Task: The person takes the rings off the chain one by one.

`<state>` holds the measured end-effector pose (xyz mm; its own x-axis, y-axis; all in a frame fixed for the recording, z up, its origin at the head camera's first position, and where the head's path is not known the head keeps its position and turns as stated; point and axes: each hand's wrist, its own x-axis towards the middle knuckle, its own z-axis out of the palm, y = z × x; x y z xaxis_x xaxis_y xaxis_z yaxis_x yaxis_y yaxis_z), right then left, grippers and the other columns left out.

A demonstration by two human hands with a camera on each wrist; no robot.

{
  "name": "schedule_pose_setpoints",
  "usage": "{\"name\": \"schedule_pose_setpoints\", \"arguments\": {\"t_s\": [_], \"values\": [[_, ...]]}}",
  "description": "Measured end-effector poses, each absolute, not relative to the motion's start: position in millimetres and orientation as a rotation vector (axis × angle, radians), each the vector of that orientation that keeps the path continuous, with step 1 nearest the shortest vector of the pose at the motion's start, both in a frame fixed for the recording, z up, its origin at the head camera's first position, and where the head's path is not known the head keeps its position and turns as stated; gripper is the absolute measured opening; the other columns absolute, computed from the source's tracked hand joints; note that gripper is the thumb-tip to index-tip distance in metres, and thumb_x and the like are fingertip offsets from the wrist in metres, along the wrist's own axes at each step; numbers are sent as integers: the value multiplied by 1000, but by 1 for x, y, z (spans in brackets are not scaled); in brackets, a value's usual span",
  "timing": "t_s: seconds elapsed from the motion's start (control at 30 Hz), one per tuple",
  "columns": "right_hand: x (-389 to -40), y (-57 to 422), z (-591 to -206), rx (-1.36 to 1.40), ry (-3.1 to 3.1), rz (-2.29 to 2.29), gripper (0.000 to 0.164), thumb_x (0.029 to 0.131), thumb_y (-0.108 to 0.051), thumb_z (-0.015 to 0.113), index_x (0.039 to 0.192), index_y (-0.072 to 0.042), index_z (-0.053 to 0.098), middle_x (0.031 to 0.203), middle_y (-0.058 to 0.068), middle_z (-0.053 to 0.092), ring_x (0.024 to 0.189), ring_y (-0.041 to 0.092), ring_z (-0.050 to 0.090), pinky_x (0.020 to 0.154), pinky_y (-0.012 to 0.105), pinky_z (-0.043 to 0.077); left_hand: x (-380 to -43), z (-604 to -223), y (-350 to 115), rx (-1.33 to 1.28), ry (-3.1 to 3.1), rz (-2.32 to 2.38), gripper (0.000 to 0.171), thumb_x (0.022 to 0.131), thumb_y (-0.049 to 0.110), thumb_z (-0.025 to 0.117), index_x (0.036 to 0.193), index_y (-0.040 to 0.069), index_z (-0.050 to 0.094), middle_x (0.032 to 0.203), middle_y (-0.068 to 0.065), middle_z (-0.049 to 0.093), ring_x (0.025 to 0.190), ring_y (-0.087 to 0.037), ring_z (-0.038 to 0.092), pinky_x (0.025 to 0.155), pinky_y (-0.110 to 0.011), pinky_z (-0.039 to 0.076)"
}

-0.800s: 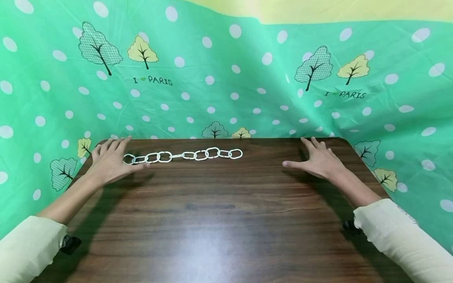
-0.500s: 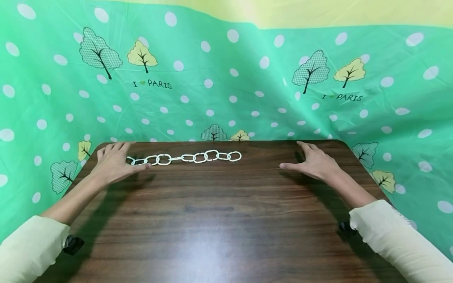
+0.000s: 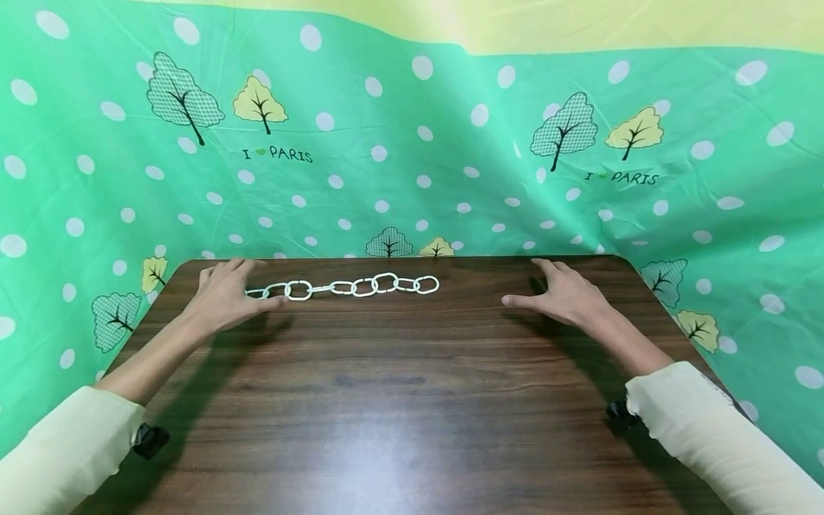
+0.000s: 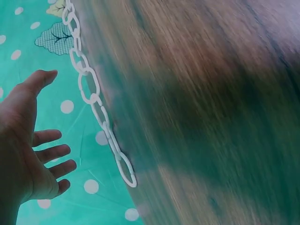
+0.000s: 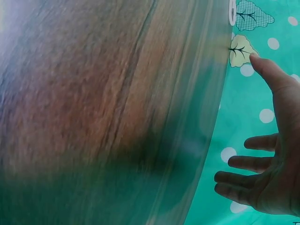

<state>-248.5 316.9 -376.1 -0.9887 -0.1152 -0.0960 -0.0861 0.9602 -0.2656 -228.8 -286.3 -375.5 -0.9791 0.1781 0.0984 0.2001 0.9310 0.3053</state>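
A white chain of oval links (image 3: 363,287) lies stretched out sideways near the far edge of the table. My left hand (image 3: 225,292) hovers over the chain's left end with fingers spread, covering the last links in the head view. In the left wrist view the whole left hand (image 4: 28,140) shows apart from the chain (image 4: 89,85), thumb and fingers extended and nothing in them. To the right of the chain, my right hand (image 3: 569,292) is held above the table, thumb pointing inward. The right wrist view shows that hand (image 5: 276,154) with spread fingers and nothing held.
The dark brown wooden table (image 3: 386,386) has rounded far corners. Right behind it hangs a green cloth (image 3: 412,157) with white dots and printed trees. Small black devices, the left one (image 3: 151,440) and the right one (image 3: 621,413), sit at the cuffs of the pale sleeves.
Both hands have moved inward, the left to the right and the right to the left. The left hand now covers more of the chain's left end. The chain lies as before; the view tilted slightly.
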Motion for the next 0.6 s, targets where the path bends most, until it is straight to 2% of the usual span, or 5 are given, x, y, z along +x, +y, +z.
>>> {"name": "schedule_pose_setpoints", "arguments": {"t_s": [0.27,0.47,0.6], "values": [[-247,313,-378,-162,2990,-412,132,88,-95,67,174,-2,33,175,38,36,157,62,41,117,84,43,-231,-377,-271,-338,-2997,-575,87,97,62,81,155,0,61,159,-29,60,152,-54,49,118,-75,30],[-246,307,-378,-164,2954,-429,132,87,-94,70,173,0,36,173,38,39,156,61,43,119,82,43,-230,-380,-264,-336,-2986,-637,79,98,55,83,150,-1,65,157,-27,63,149,-53,54,114,-73,34],[-247,303,-377,-156,2944,-437,132,86,-92,73,173,0,36,173,39,39,156,61,43,119,81,43,-231,-381,-259,-369,-2966,-665,73,98,51,84,146,-2,68,154,-27,66,147,-50,57,117,-72,34]]}}
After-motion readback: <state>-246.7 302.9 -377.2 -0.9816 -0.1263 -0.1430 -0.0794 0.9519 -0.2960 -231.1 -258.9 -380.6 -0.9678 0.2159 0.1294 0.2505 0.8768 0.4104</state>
